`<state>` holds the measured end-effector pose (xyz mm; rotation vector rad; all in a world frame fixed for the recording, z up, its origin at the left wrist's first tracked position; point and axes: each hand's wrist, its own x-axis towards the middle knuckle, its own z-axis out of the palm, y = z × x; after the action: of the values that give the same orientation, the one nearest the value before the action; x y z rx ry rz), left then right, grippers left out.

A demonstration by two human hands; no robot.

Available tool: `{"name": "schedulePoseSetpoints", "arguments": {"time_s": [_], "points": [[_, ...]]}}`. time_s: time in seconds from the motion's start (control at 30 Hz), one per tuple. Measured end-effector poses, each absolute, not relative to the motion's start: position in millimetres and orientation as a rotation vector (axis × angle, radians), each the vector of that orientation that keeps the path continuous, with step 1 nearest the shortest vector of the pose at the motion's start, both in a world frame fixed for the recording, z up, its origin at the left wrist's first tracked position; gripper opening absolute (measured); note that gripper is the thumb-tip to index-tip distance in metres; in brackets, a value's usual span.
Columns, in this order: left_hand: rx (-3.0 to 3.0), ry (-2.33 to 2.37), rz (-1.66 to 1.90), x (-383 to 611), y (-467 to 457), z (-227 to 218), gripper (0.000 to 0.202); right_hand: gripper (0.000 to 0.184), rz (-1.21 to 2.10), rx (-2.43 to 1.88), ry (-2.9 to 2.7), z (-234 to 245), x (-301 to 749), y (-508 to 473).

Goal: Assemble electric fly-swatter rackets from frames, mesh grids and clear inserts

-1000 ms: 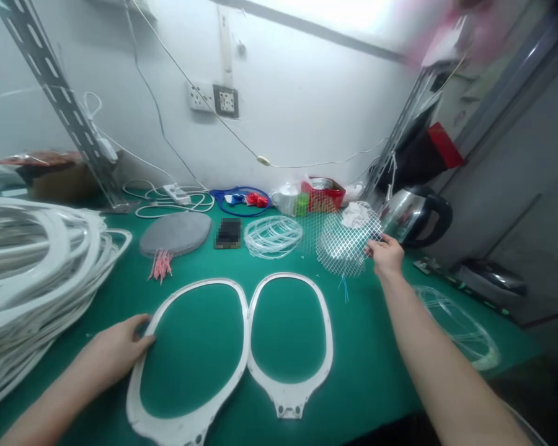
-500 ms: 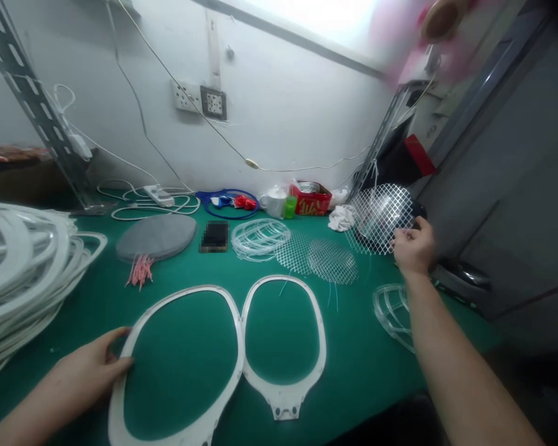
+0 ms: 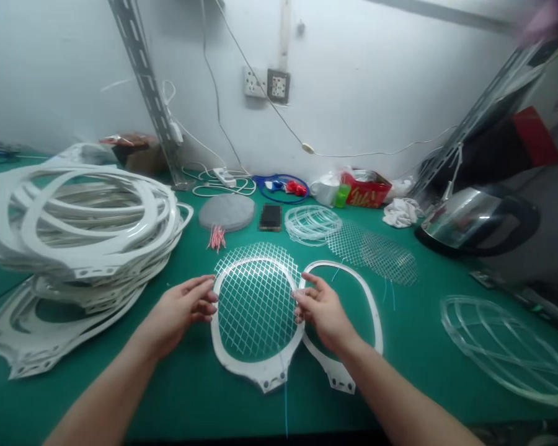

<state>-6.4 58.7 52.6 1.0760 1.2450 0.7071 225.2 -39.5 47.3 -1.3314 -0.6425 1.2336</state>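
Note:
Two white oval frames lie side by side on the green table (image 3: 400,384). A white mesh sheet (image 3: 255,297) is spread over the left frame (image 3: 242,365). My left hand (image 3: 183,306) touches the left rim of that frame and the mesh edge with fingers apart. My right hand (image 3: 320,310) rests its fingertips on the mesh's right edge, between the two frames, partly covering the right frame (image 3: 369,297).
A tall stack of white frames (image 3: 79,217) fills the left. More mesh sheets (image 3: 376,251), a coil of clear rings (image 3: 311,222), a grey pad (image 3: 227,212), a phone (image 3: 270,217) and a kettle (image 3: 474,220) stand behind. Clear ribbed covers (image 3: 506,347) lie at right.
My right hand brought a mesh sheet from the far right and laid it over the left frame. My left hand shifted to that frame's upper left rim. The view swung left.

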Motion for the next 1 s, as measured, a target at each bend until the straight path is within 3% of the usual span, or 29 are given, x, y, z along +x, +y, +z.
{"name": "schedulePoseSetpoints", "arguments": {"time_s": [0.13,0.27,0.7,1.0], "points": [[1.210,1.336,0.633,-5.1,62.4,46.9,0.059,0.036,1.134,-1.695,-0.928,51.6,227.4,-30.4],[1.329,1.385,0.529,-0.3,61.8,39.0,0.063,0.035,0.999,-1.910,-1.155,54.4,243.1,-25.9],[1.962,1.678,0.101,14.2,64.9,43.1,0.042,0.033,0.829,-2.057,-1.383,34.8,252.3,-15.3],[1.887,1.685,0.092,16.9,62.1,38.8,0.042,0.032,0.757,-2.142,-1.507,33.4,251.0,-11.7]]}}
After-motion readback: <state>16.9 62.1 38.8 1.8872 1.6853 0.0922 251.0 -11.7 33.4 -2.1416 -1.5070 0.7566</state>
